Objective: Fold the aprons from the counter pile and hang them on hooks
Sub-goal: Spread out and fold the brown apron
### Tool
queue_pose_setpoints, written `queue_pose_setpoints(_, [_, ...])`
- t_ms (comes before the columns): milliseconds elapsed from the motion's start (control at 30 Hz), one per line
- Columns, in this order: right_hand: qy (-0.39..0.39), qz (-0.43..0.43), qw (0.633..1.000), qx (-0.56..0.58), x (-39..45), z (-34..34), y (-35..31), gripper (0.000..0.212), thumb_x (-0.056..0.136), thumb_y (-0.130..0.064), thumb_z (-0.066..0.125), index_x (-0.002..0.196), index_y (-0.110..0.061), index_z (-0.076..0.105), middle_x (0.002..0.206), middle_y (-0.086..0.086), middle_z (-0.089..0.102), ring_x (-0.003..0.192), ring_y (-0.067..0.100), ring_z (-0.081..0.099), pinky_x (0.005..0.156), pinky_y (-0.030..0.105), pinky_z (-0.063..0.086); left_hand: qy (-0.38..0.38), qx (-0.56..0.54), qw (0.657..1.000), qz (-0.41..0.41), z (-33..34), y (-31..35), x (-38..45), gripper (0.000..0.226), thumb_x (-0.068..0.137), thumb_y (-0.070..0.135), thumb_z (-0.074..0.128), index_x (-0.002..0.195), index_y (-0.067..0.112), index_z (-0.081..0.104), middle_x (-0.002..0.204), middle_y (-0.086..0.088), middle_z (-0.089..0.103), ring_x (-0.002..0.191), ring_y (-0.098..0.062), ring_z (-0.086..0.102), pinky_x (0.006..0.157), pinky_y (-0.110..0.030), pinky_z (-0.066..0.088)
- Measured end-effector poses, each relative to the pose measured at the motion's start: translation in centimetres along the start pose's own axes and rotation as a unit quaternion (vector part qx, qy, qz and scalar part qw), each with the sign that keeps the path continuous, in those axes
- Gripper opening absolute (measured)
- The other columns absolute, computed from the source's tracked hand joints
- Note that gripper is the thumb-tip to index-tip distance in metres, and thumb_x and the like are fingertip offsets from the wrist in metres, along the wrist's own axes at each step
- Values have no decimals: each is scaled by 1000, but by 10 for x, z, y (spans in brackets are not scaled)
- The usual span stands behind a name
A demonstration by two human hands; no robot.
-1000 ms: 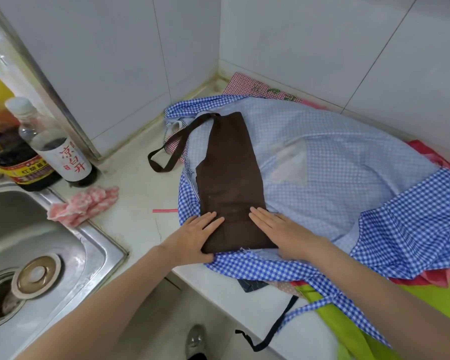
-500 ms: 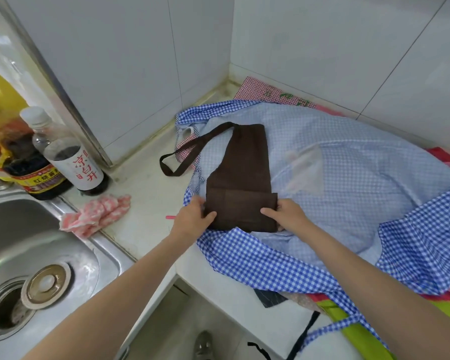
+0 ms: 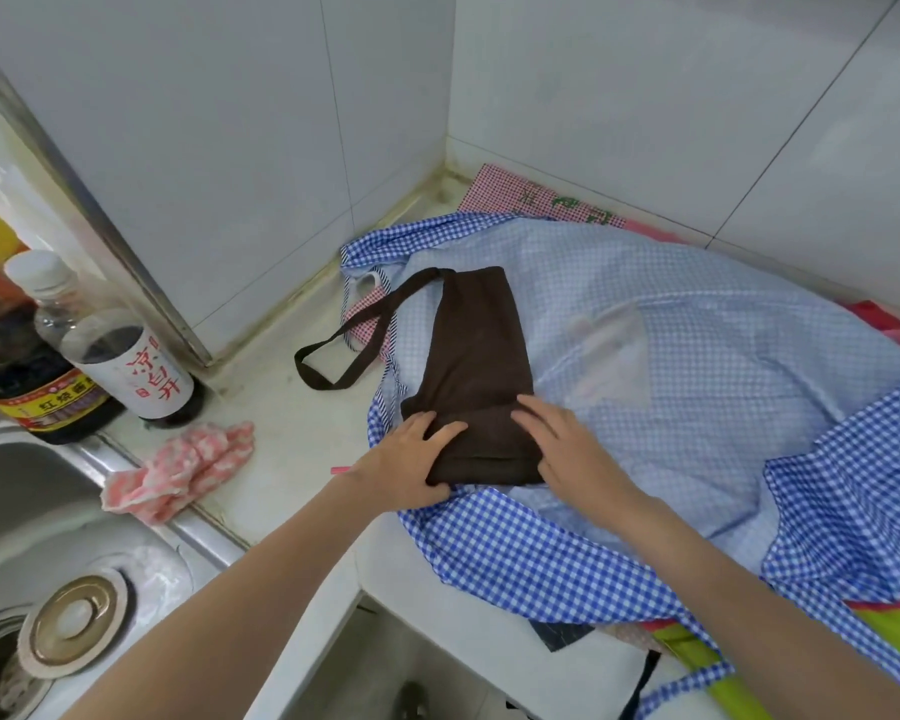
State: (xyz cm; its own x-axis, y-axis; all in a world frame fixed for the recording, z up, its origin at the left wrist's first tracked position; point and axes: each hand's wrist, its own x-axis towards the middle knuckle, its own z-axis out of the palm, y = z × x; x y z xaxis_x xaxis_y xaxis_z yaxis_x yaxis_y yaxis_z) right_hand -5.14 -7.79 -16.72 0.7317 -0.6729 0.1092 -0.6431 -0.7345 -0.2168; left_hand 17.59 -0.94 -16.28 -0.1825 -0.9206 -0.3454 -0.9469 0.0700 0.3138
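- A pink rag [image 3: 178,470] is lying left of the brown apron [image 3: 476,366], at the sink [image 3: 32,511] rim; two bottles [image 3: 126,371] are standing behind the rag.
- The brown apron is lying on a blue checked apron [image 3: 671,407] spread over the counter [image 3: 292,444], its strap loop [image 3: 333,361] trailing left onto bare counter.
- The left hand [image 3: 406,459] is gripping the brown apron's folded near edge, thumb underneath; the right hand [image 3: 567,444] is pressing spread fingers on the fold.
- Further aprons beneath the blue one are showing only red and green edges.
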Motion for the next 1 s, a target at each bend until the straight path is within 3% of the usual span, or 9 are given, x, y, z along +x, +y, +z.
queue_pose_setpoints(100, [-105,-44,991,-68,-5,-4,16,79,75,-2,65,146,-12,31,156,3,20,142,21,20,112,42,24,12,-54,998,10,-7,-5,0,72,88,38,56,148,25,19,152,-7,22,135,-26,33,109,-31,30])
queue_pose_setpoints(200, [-105,-37,992,-63,6,-6,19,77,68,-11,75,139,-9,44,146,6,42,136,24,38,109,45,36,3,-130,991,5,-18,-10,-2,66,88,30,59,145,20,27,142,-7,41,118,-21,49,95,-21,38])
queue_pose_setpoints(267, [-115,24,990,81,21,-12,16,63,80,-7,66,139,-11,44,142,5,46,133,21,42,108,31,35,4,-182,983,-29,-26,-15,1,56,89,26,59,139,19,36,131,-7,51,109,-18,52,86,-17,36])
queue_pose_setpoints(333, [-146,109,966,186,38,-19,18,46,87,-9,62,132,-12,51,127,8,58,115,20,55,92,22,40,14,-252,963,-95,-34,-20,7,45,91,28,56,133,19,45,128,-7,53,109,-18,50,89,-21,36])
queue_pose_setpoints(500, [-120,257,916,283,75,-21,26,26,94,-24,55,107,-1,52,99,21,62,98,35,60,82,39,45,70,-404,885,-222,-35,-25,27,55,95,43,45,140,11,40,138,-7,50,125,-27,48,108,-36,37])
queue_pose_setpoints(633, [-124,270,936,190,92,-15,21,20,99,-28,45,91,-10,41,92,17,56,101,34,57,77,33,38,142,-279,913,-261,-31,-21,39,54,96,37,47,137,4,33,138,-15,48,123,-30,50,100,-35,39])
queue_pose_setpoints(733, [-123,262,944,158,95,-12,21,25,102,-28,37,95,-6,48,103,21,60,102,35,56,81,35,39,177,-31,947,-264,-34,-10,37,66,94,40,50,143,6,21,144,-16,33,127,-28,43,100,-34,40])
queue_pose_setpoints(867, [-112,268,951,107,101,-12,23,37,104,-25,29,111,3,53,113,22,60,106,35,56,84,35,40,205,188,955,-99,-36,-7,41,84,56,31,84,133,17,53,127,-11,57,108,-26,59,84,-37,51])
queue_pose_setpoints(1000, [-5,158,987,32,93,-16,10,48,85,1,54,132,-2,44,129,20,52,110,36,57,85,39,48,39,205,978,-14,-26,0,56,91,90,32,57,150,17,-9,158,-14,-9,145,-31,-2,116,-44,8])
